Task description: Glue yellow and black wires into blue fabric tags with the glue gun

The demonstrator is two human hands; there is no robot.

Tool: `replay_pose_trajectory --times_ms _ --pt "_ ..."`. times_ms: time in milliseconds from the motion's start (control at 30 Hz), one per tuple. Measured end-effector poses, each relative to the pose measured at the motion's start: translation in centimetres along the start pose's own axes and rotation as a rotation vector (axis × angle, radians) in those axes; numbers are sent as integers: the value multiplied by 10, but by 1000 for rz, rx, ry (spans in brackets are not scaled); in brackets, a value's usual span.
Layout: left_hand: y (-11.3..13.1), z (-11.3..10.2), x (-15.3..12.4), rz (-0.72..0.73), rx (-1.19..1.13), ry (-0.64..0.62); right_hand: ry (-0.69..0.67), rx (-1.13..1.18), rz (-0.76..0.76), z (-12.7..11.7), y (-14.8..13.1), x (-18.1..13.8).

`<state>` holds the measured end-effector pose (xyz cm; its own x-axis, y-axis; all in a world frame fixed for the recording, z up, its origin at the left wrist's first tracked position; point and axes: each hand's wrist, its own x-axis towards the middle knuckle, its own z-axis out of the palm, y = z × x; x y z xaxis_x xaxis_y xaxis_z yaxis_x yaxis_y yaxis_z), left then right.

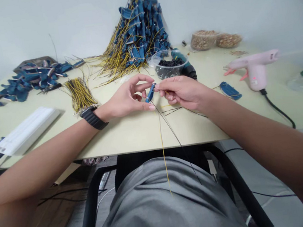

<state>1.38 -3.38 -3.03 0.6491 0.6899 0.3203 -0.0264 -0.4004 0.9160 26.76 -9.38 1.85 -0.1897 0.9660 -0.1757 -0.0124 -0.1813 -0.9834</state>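
Observation:
Over the table's front part, a small curved blue plastic piece point(150, 93) is held tilted between both hands. My left hand point(129, 96) grips it from the left between fingers and thumb. From the right, my right hand point(180, 91) pinches close to its upper end, the fingers curled; a bit of yellow wire shows by them. A yellow wire point(163, 145) and a black wire point(172, 131) hang from the piece down over the table edge to the lap. Beneath the right hand lie several loose dark wire ends point(172, 110).
A tall stack of wired blue pieces point(141, 24) stands at the back, beside a clear tub of small black parts point(169, 64). To the right are a pink glue gun point(255, 69) and another blue piece point(230, 90). Leftward lie a yellow wire bundle point(81, 95) and a white box point(28, 130).

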Motion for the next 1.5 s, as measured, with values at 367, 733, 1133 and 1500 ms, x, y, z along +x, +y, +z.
replay_pose_trajectory --times_ms 367,733,1133,1500 --pt "9 2 -4 -1 37 8 -21 59 80 1 -6 -3" --pt "9 1 -4 17 39 5 -47 89 115 0 -7 -2" --pt "8 -1 -3 6 -28 30 -69 98 140 -1 -9 -3" --pt "7 0 -2 -23 -100 58 -90 104 136 -1 -8 -3"
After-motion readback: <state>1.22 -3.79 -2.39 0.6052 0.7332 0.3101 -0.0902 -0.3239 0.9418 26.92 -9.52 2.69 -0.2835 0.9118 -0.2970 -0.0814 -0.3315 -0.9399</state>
